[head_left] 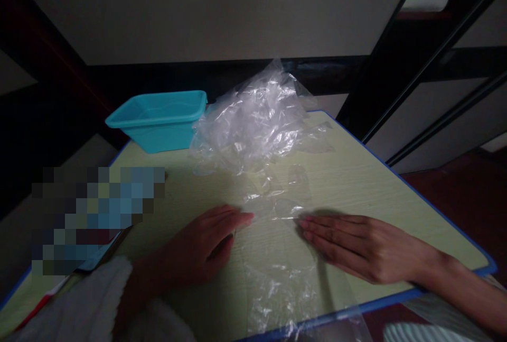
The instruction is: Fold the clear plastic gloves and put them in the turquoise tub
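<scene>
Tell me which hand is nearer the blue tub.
Left. The left hand lies below the blue tub, nearly in line; the right hand rests farther off, across the plastic sheet.

left hand (198,249): fluffy white sleeve at wrist | right hand (356,244): bare forearm, no sleeve

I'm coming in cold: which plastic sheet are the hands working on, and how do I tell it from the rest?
Start at the pale green table with the blue edge. At its near edge, the left hand and right hand lie flat on a single clear plastic sheet. Unlike the crumpled heap of plastic beside the turquoise tub, it lies spread out.
</scene>
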Demonstrator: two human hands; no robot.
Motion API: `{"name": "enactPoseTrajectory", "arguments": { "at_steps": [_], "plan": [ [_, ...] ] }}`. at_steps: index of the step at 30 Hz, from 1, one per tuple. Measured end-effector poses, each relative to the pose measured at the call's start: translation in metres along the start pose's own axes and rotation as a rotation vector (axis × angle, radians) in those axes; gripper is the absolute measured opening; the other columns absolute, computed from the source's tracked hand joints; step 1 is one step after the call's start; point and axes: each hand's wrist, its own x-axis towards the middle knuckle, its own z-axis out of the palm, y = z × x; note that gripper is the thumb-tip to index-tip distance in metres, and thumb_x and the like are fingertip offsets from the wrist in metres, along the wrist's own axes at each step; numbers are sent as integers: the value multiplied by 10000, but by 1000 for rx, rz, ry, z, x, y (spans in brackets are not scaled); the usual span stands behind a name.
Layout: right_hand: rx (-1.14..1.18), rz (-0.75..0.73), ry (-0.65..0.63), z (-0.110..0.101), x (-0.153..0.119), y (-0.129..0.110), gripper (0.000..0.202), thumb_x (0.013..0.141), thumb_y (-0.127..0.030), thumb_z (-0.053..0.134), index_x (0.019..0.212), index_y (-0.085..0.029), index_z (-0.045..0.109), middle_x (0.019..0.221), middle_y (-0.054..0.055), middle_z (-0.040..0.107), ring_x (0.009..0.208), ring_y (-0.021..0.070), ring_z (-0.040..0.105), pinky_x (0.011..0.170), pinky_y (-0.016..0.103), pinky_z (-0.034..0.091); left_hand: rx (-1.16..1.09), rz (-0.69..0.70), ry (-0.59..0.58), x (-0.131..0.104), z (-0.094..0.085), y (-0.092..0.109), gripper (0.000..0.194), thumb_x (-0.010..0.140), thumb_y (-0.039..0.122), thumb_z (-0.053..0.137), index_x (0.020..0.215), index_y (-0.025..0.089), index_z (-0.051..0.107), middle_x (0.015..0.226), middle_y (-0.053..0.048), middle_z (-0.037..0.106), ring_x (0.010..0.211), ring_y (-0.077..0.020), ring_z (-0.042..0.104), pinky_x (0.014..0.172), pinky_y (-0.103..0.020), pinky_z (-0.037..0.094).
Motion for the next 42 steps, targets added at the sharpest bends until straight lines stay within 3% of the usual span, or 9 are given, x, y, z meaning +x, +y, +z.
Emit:
{"name": "enactPoseTrajectory", "arguments": {
  "at_steps": [13,23,29,36,42],
  "plan": [
    [34,46,-99,3,15,4,388,923,-146,326,1214,27,516,1248,198,545,1185,253,494,959,359,471,-1,28,12,2,0,1,401,810,45,378,1180,178,462,1076,-72,627,1023,-168,576,908,-331,480],
    [28,12,-95,8,10,5,379,946,-128,283,1219,1,512,1239,168,566,1227,222,451,979,344,463,-51,-63,-10,-1,2,0,378,836,77,373,1189,198,440,1116,-64,613,1065,-164,564,926,-322,463],
    [58,5,-63,10,11,7,367,949,-126,287,1187,1,536,1208,171,588,1184,236,500,954,346,484,-108,-94,-23,3,2,1,398,829,75,351,1198,203,431,1093,-65,612,1038,-164,577,899,-313,476],
    [364,183,-84,3,17,12,348,955,-186,319,1194,-39,526,1203,143,599,1153,178,529,986,309,444,-161,-167,-36,5,0,2,481,750,13,322,1166,205,469,1089,-43,618,1044,-155,577,925,-307,452],
    [673,361,-80,-4,24,22,326,966,-253,315,1130,-127,567,1074,113,647,997,174,605,843,293,482,-189,-257,-66,4,-3,3,565,636,5,344,1148,208,471,1113,-37,620,1088,-174,559,969,-346,417]
  ]
}}
